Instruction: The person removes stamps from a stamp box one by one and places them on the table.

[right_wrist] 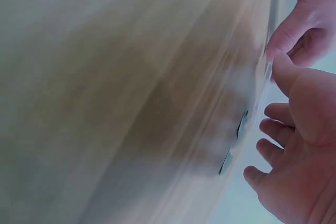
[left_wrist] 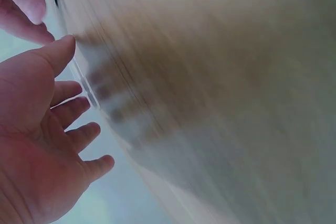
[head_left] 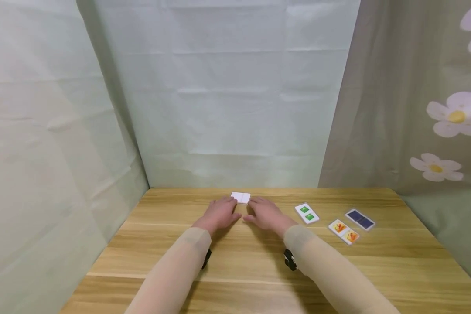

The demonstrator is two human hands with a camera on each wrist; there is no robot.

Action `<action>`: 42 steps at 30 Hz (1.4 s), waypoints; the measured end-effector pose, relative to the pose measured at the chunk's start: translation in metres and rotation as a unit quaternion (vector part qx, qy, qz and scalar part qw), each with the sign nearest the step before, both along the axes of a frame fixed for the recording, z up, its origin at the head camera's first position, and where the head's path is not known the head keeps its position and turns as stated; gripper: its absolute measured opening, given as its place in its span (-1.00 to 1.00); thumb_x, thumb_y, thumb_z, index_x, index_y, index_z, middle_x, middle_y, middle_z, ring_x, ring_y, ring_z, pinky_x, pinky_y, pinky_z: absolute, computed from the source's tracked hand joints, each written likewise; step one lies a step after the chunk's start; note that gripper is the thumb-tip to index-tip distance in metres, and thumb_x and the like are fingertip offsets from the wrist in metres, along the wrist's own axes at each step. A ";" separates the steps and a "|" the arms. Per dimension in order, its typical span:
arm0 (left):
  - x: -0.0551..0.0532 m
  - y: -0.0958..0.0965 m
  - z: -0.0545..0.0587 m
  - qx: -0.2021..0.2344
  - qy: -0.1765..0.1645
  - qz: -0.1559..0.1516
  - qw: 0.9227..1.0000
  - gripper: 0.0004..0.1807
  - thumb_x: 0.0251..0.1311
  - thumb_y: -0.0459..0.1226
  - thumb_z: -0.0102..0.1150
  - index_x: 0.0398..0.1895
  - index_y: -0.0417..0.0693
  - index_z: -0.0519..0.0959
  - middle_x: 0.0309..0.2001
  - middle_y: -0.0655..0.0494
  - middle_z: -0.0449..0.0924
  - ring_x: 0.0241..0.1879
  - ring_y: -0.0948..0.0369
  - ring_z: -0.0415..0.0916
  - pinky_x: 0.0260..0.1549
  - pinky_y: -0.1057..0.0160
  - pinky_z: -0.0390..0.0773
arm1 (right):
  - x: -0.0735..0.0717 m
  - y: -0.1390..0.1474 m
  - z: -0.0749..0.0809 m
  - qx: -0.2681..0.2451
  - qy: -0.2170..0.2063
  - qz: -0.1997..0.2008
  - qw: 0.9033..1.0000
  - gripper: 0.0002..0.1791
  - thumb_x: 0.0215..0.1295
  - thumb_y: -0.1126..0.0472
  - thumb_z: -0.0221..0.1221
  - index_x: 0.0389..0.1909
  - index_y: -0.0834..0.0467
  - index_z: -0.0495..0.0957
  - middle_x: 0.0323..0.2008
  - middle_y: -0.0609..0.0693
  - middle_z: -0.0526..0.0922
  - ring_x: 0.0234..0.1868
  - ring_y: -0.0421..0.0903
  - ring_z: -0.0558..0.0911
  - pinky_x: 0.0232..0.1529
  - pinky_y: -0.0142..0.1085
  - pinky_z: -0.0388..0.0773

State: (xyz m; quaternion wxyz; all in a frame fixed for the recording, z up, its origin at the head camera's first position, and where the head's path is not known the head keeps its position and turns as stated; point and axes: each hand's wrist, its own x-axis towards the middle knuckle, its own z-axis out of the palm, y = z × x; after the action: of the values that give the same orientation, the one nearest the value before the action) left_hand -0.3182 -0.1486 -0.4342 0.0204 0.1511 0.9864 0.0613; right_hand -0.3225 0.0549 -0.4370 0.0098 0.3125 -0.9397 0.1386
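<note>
A white card (head_left: 241, 197) split into two panels by a faint line lies flat at the far side of the wooden table (head_left: 235, 270). My left hand (head_left: 220, 213) is at its left near corner, and my right hand (head_left: 266, 212) is at its right near corner. Both sets of fingers are loosely extended, thumbs pointing toward each other. In the left wrist view the left hand (left_wrist: 47, 124) has its palm visible, fingers slightly spread above the tabletop. The right wrist view shows the right hand (right_wrist: 304, 135) likewise, its thumb tip overlapping the other hand (right_wrist: 304, 30).
To the right lie a card with two green squares (head_left: 307, 213), one with orange-red pictures (head_left: 344, 231) and one with two dark blue panels (head_left: 360, 219). Pale curtains (head_left: 235, 109) hang behind and beside the table, with white flowers printed on the right one (head_left: 377, 109).
</note>
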 end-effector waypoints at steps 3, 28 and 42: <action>-0.004 0.002 0.001 -0.024 0.006 0.007 1.000 -0.36 0.66 0.05 0.18 0.59 -0.14 0.47 0.62 -0.14 0.37 0.62 -0.17 0.26 0.54 -0.41 0.20 | 0.004 0.009 0.000 -0.010 0.009 0.002 1.000 -0.29 0.64 -0.04 0.29 0.50 0.42 0.47 0.51 0.36 0.47 0.57 0.30 0.40 0.60 0.14 0.28; -0.012 0.014 0.001 0.005 0.018 0.015 1.000 -0.27 0.67 0.11 0.10 0.64 -0.19 0.39 0.67 -0.16 0.27 0.67 -0.21 0.12 0.57 -0.36 0.18 | 0.034 0.082 0.001 -0.028 0.036 -0.085 0.995 -0.32 0.60 -0.03 0.34 0.47 0.38 0.52 0.50 0.33 0.49 0.55 0.33 0.42 0.58 0.28 0.24; 0.000 0.075 0.009 0.010 0.019 -0.082 0.996 -0.26 0.67 0.13 0.11 0.68 -0.11 0.37 0.68 -0.03 0.28 0.70 -0.13 0.07 0.60 -0.36 0.08 | 0.060 0.122 -0.005 0.005 0.065 -0.103 0.993 -0.30 0.55 -0.04 0.39 0.44 0.40 0.54 0.43 0.35 0.56 0.50 0.35 0.47 0.54 0.28 0.30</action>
State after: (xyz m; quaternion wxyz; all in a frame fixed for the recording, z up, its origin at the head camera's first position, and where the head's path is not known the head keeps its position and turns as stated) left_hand -0.3187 -0.0734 -0.4248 0.0047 0.2326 0.9703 0.0667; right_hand -0.2623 0.1773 -0.4422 0.0834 0.2224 -0.9649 0.1120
